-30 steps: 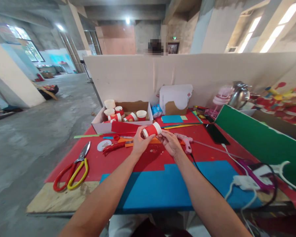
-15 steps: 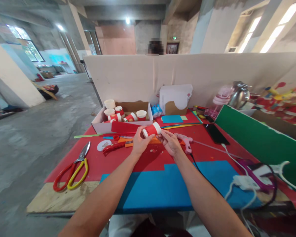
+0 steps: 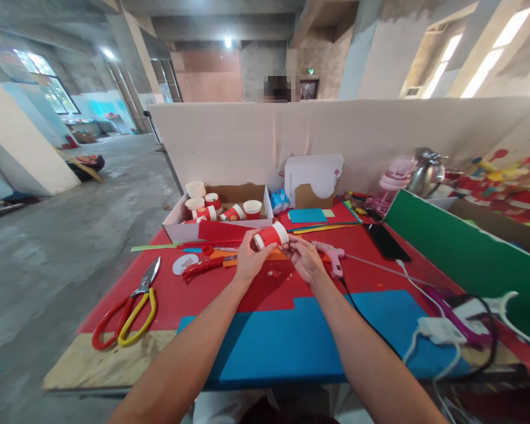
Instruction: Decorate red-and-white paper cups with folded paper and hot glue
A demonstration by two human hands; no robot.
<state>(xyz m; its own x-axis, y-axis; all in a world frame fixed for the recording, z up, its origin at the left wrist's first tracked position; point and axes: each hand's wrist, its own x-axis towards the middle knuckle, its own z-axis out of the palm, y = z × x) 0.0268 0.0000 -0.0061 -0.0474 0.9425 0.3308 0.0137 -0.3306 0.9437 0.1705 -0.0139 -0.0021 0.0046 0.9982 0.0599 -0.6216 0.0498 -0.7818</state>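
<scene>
Left hand (image 3: 249, 259) clasps a near-level cup (image 3: 271, 236), white end toward the bench (image 3: 83, 365)'s right edge; half-curled right hand (image 3: 308, 259)'s grip unclear.

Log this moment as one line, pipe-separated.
left hand: holding tilted red-banded paper cup | right hand: at cup's right end | pink glue gun: beside right hand | scissors: left of hands

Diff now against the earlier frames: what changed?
Only the view: the scene sits slightly lower in frame. Nothing visibly taken or let go. Left hand still holds the cup tilted, right hand at its rim end. Scissors, glue gun and box stayed put.
</scene>
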